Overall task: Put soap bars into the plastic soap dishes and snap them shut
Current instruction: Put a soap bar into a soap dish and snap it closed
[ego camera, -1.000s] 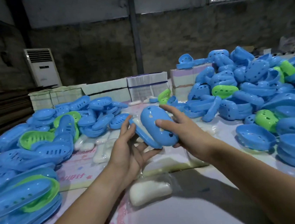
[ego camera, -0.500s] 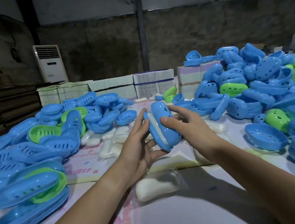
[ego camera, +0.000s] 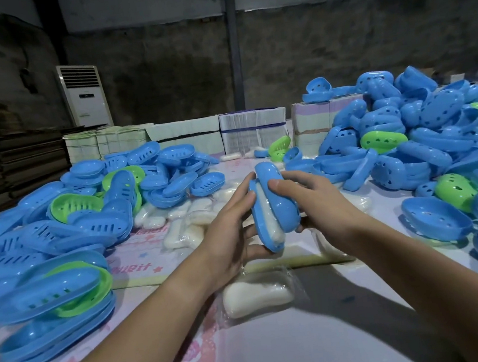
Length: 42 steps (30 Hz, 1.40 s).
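Both hands hold one blue soap dish [ego camera: 279,203] on edge above the middle of the table. Its two halves stand slightly apart, and a white soap bar [ego camera: 269,216] shows in the gap between them. My left hand [ego camera: 231,232] grips the left half, fingers and thumb curled round its rim. My right hand [ego camera: 314,202] grips the right half, thumb on top, fingers behind. A wrapped white soap bar [ego camera: 257,296] lies on the table below my hands.
Heaps of blue and green dish halves [ego camera: 92,209] fill the left side, and a taller heap [ego camera: 423,136] the right. Several wrapped soaps [ego camera: 176,217] lie behind my left hand. Stacks of white cartons [ego camera: 217,135] line the far edge of the table [ego camera: 280,348].
The two halves have closed in around the soap bar, and the dish has turned more upright between my hands. The view has drifted slightly left.
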Each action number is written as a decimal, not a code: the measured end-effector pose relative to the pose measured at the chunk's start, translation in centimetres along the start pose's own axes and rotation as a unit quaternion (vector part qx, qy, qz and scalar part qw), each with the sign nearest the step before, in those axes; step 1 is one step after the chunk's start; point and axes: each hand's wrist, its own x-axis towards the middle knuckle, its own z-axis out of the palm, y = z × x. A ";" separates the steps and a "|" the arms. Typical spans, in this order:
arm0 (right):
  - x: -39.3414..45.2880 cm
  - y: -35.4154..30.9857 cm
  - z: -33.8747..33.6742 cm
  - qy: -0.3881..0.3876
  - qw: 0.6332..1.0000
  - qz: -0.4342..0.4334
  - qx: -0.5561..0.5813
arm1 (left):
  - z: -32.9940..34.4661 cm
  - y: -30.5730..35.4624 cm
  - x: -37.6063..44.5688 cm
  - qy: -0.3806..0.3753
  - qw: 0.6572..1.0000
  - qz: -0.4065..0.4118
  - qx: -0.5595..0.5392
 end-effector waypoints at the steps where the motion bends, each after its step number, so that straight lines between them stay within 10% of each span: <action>1: 0.0 0.0 0.0 -0.003 1.000 0.009 0.006 | 0.0 0.0 0.0 0.002 1.000 -0.004 0.004; 42: -0.9 -1.4 0.0 -0.088 0.988 0.097 0.076 | -0.1 0.9 -0.1 0.075 0.995 0.055 0.030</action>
